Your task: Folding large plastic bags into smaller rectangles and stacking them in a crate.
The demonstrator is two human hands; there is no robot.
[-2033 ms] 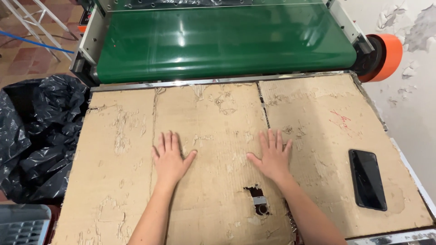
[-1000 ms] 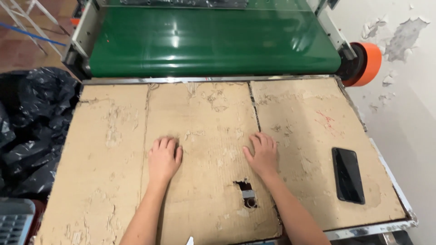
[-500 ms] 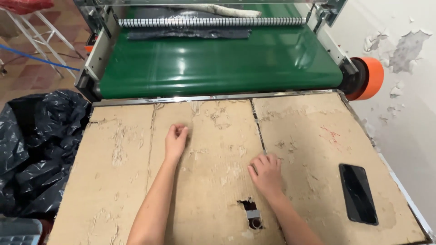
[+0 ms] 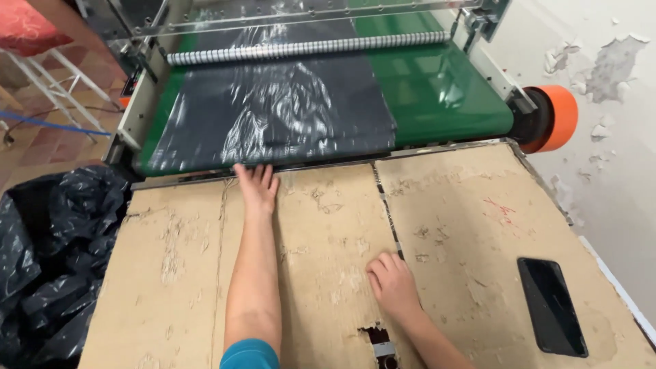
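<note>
A person's left hand (image 4: 256,184) stretches flat across a worn cardboard-covered table (image 4: 478,219), fingers extended to the near edge of a black plastic sheet (image 4: 273,116) lying on a green conveyor belt (image 4: 437,96); the open hand grasps nothing. Half a second earlier the belt lay bare and green, with the plastic bunched at the far roller (image 4: 307,48); the sheet has since travelled down to the table's edge, and the left hand has advanced from mid-table to meet it. The right hand (image 4: 393,283) rests loosely curled and empty on the cardboard, near a torn hole (image 4: 376,336). A dark smartphone (image 4: 552,306) lies well to the right. Black plastic bags (image 4: 48,260) are heaped at left.
</note>
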